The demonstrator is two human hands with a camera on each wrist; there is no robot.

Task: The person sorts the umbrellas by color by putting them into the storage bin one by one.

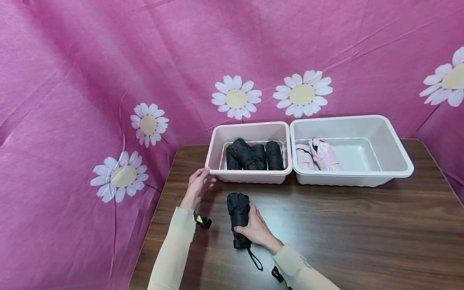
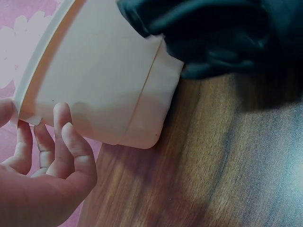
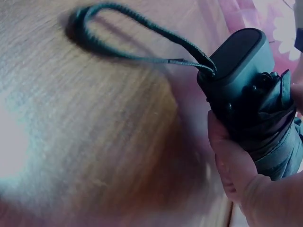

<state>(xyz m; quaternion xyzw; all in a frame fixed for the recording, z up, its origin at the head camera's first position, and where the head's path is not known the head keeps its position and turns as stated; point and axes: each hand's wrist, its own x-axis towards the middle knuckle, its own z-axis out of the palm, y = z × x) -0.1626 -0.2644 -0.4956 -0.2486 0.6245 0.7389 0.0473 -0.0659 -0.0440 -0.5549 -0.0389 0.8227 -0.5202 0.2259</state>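
Note:
My right hand grips a folded black umbrella by its middle, in front of the left bin. Its wrist strap loops off the flat handle end, in the right wrist view. My left hand pinches the near left corner of a pale pink bin, thumb on the rim and fingers beneath it. Several black folded umbrellas lie inside that bin. In the left wrist view, the held umbrella overlaps the bin's side.
A longer white bin stands right beside the pink one, with light pink folded umbrellas at its left end. Both bins are at the back of a brown wooden table, against a pink cloth with daisies.

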